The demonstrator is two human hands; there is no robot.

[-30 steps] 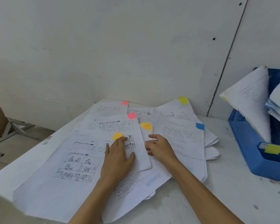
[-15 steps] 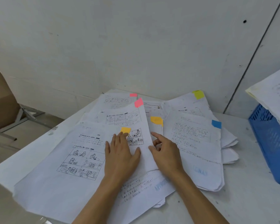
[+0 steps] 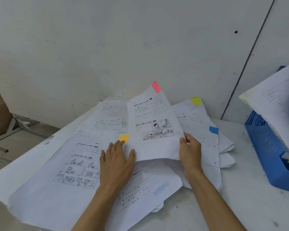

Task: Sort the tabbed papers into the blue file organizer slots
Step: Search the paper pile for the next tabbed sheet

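Pink-tabbed sheet (image 3: 154, 112) now lifted, right hand (image 3: 190, 153) gripping its edge

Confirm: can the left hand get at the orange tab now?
Probably yes: left hand rests flat beside the orange tab, and the pink-tabbed sheet, held up by the right hand, leaves it uncovered.

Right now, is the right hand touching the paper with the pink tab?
Touching. The head view shows the right hand pinching the right edge of the pink-tab paper, with the thumb on its front face.
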